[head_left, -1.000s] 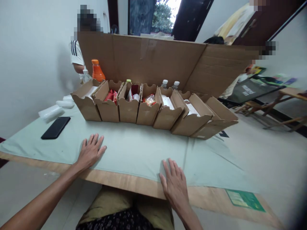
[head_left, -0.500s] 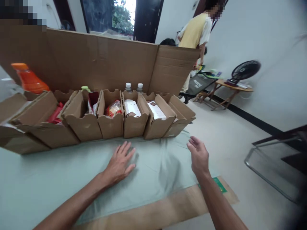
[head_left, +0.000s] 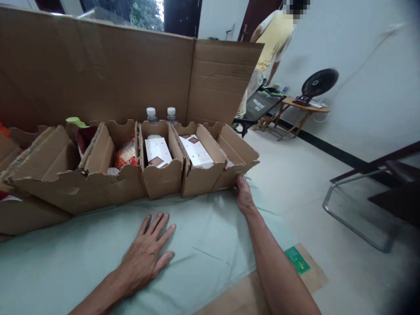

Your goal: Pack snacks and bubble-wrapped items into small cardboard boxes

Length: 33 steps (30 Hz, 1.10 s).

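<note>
My left hand (head_left: 147,247) lies flat on the pale green cloth (head_left: 98,245), fingers spread, with nothing in it. My right hand (head_left: 244,196) is at the lower front corner of the rightmost cardboard box (head_left: 241,146), thumb side against it. Its other fingers are mostly hidden behind that corner. To the left, several more open cardboard boxes stand side by side in a row. Two of them hold white patterned cartons, one a white carton (head_left: 158,151), the other a second white carton (head_left: 197,151). Further left, a red-and-clear food packet (head_left: 127,154) sits in another box.
A tall cardboard panel (head_left: 131,74) stands behind the row, with two white-capped bottles (head_left: 151,114) in front of it. Past the table's right edge are a folding chair (head_left: 259,105), a small wooden table (head_left: 302,105) with a fan (head_left: 320,82), and a person in yellow (head_left: 272,39).
My right hand has moved forward and left onto the rightmost box's corner. My left hand stays flat on the cloth. The view has shifted to the right and closer.
</note>
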### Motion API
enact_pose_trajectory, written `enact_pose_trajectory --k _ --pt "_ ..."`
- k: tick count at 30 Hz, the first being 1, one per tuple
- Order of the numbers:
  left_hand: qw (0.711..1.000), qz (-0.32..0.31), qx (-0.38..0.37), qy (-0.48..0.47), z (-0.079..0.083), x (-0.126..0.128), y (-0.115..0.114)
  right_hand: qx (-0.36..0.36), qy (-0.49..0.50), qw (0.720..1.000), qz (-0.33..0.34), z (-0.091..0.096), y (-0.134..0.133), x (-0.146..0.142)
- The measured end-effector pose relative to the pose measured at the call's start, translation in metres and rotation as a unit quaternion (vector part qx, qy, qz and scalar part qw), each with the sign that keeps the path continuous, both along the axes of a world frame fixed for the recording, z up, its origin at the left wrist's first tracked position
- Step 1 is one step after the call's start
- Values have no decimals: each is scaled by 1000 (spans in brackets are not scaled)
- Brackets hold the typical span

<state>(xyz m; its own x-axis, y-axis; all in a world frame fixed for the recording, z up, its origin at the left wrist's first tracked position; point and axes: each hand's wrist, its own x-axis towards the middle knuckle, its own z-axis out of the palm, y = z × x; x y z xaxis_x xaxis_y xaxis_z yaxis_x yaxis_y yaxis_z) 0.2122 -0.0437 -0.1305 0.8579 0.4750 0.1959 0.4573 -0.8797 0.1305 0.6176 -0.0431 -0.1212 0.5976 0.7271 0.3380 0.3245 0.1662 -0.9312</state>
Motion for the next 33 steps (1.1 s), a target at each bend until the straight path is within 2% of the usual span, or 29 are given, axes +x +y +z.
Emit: enact_pose_trajectory --k 9,16,20,22,25,27,29,31,33 --pt "994 -22 108 -17 -7 -4 1 4 0 1000 -25 -1 -2 -10" --pt "992 -33 120 -12 -3 -3 2 -12 -8 998 -54 -2 -5 -8" --pt "993 -32 113 -17 -2 -1 1 -10 1 996 -92 -5 1 -5" --pt "994 -29 104 -20 -1 -1 1 -7 4 993 -117 0 0 -6" --pt "996 -21 86 -22 -1 0 0 19 -9 986 -166 27 -13 -14" --pt "997 -16 73 -15 0 0 0 72 -68 973 -207 58 -24 -23" --pt "998 -13 59 -4 2 0 -1 117 -177 954 -213 96 -30 -32" --pt "999 -10 45 4 4 0 -1 83 -303 939 -143 136 -26 -37" --pt "1000 -4 29 10 6 1 -1 -62 -395 916 -12 172 -11 -37"
